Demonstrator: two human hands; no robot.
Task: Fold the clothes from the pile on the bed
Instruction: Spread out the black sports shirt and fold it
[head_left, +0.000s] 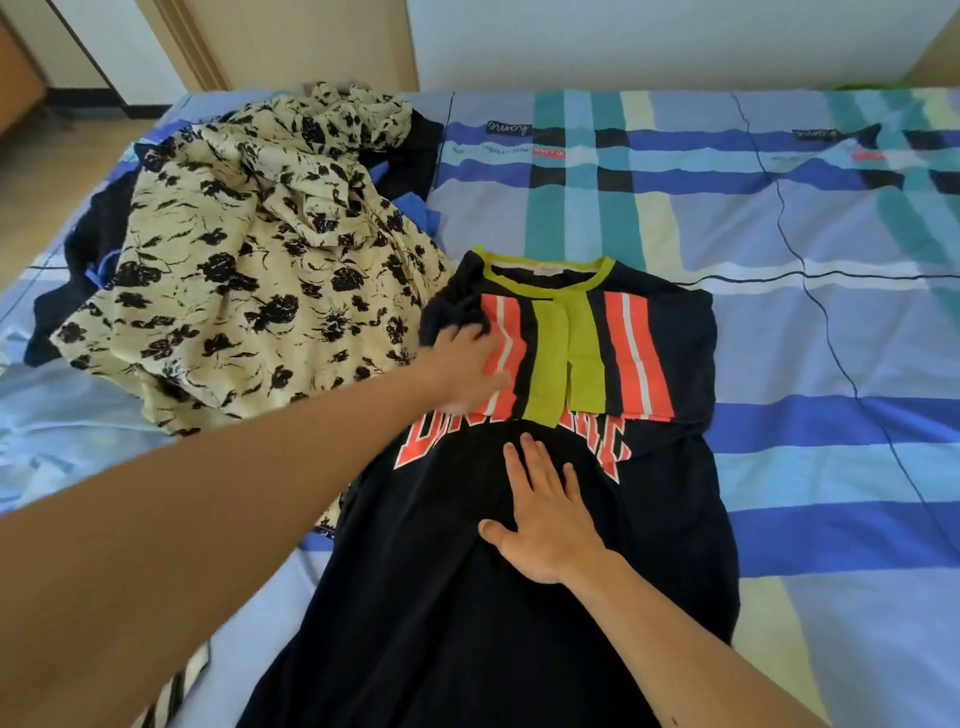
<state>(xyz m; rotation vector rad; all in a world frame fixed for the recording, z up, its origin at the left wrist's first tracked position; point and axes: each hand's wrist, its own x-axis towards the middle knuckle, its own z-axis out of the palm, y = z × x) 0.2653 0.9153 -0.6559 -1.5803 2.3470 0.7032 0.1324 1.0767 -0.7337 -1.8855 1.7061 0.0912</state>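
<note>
So the long dark navy jersey dress with the lime-green collar (467, 623) is spread flat on the bed. Its neck end points away from the person and its hem end runs off the bottom of the view. What look like its two sleeves, orange-and-white striped with lime ends, are folded in over the chest.

The right grip (545, 519) is released: palm down, fingers straight and a bit spread, pressing on the navy cloth. The big orange block lettering (415, 441) starts just past its fingertips.

The left grip (465, 364) is further up, lying on the folded-in striped sleeve. Its fingertips are right at a bunched lump of navy cloth by the shoulder. It's blurry there, so I honestly can't tell if it's pinching that lump or just pushing on it.

Just left of the left grip, touching the dress's shoulder, is the pile. On top is a crumpled cream garment with black flower print (249, 270), with some dark clothes (98, 239) and a bit of bright blue fabric (415, 208) poking out from under it.

Everything sits on a plaid bedsheet in blue, teal and pale yellow (831, 467), which stretches well out to the right of the right grip. A wooden floor (52, 171) shows far left, beyond the pile.
</note>
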